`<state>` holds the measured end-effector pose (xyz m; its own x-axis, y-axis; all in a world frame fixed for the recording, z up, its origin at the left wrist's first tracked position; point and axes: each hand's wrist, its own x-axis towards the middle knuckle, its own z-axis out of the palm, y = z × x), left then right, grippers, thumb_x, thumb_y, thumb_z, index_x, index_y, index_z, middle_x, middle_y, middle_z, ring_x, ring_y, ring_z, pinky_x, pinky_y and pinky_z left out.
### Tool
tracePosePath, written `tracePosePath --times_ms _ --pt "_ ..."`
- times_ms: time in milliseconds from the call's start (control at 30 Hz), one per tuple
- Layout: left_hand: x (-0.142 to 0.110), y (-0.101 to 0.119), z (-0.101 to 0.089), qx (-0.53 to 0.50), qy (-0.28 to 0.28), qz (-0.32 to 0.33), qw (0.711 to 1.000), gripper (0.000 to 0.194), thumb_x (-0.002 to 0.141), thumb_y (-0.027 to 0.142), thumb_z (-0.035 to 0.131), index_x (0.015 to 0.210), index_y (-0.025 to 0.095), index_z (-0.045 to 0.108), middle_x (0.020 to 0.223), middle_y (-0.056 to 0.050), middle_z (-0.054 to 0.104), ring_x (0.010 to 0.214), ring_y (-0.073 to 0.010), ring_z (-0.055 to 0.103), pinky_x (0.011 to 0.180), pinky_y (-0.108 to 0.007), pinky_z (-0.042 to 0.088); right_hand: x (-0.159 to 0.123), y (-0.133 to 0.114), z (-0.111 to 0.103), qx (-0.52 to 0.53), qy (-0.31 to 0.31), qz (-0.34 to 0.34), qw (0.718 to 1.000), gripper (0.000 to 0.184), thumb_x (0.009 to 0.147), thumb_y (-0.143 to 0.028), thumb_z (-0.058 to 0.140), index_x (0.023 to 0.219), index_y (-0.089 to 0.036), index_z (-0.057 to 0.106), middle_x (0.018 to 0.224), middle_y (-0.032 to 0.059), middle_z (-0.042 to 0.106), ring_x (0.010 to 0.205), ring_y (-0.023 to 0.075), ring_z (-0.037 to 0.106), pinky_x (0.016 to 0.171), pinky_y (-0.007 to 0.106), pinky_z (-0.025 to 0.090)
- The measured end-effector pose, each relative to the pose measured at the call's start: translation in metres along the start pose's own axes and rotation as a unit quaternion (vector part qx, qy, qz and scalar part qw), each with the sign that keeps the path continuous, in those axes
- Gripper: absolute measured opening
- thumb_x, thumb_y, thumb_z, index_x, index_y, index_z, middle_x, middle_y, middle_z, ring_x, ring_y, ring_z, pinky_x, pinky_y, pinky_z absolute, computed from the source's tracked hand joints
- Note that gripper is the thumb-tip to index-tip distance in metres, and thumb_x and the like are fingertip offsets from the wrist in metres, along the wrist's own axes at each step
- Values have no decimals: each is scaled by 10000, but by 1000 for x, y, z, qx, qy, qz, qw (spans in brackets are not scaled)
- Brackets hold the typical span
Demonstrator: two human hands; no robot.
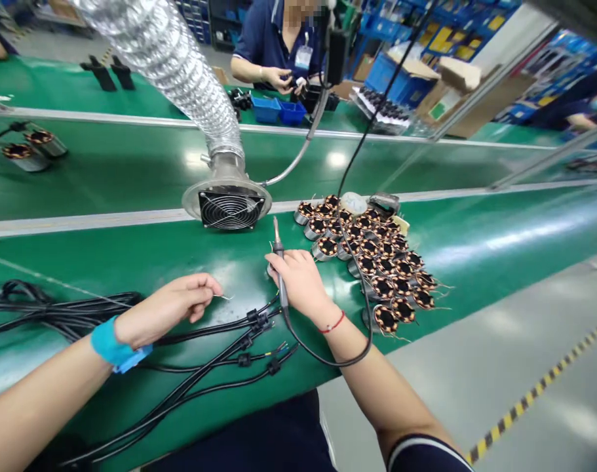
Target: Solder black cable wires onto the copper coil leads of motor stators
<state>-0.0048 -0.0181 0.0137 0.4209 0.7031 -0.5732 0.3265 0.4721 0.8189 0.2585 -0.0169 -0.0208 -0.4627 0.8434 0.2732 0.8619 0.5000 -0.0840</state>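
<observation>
The left hand (168,309), wearing a blue wrist strap (114,344), has its fingers (204,286) pinched together on a thin wire (225,296), too fine to make out clearly. The right hand (301,282) has its fingers (291,261) clamped around a soldering iron (278,246), tip pointing up. A silvery object (269,270) pokes out beside that palm, too hidden to identify. Just beside the right hand, copper-wound motor stators (367,255) lie heaped on the green bench (131,259), while black cables (204,387) run past the left wrist, cut off by the view.
</observation>
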Motion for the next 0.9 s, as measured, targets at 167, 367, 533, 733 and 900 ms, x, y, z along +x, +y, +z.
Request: tracePosePath --times_ms 167,367,533,733,900 --pt "9 4 5 -120 18 8 993 262 761 248 641 974 118 564 751 -11 586 632 -101 535 646 -240 435 -3 -16 -3 114 -5 -47 992 317 888 -108 506 1183 -218 541 983 49 694 1010 220 542 1012 436 344" --pt "24 5 7 -129 115 7 985 164 798 302 580 845 168 499 541 98 314 431 -46 212 428 -199 130 -6 -24 -6 234 16 7 972 405 863 -170 555 1259 -191 470 1160 113 618 1041 252 549 913 443 474" --pt "24 1 26 163 98 87 978 343 776 508 604 749 176 522 609 50 417 573 -106 361 529 -229 261 2 -31 11 299 -22 8 954 526 831 -188 620 1308 -172 401 1364 154 512 1207 265 505 1003 455 445" --pt "21 0 24 277 66 109 952 254 834 401 486 764 178 587 711 1 543 671 -152 470 626 -276 346 -5 -33 22 267 0 34 963 483 830 -227 632 1271 -176 442 1132 127 611 997 260 564 880 443 496" --pt "26 -2 20 168 84 109 976 265 796 435 566 749 183 498 629 55 424 589 -109 387 562 -234 311 -12 -32 23 260 12 65 963 494 838 -297 650 1270 -173 445 1095 122 599 1003 271 576 878 446 504"
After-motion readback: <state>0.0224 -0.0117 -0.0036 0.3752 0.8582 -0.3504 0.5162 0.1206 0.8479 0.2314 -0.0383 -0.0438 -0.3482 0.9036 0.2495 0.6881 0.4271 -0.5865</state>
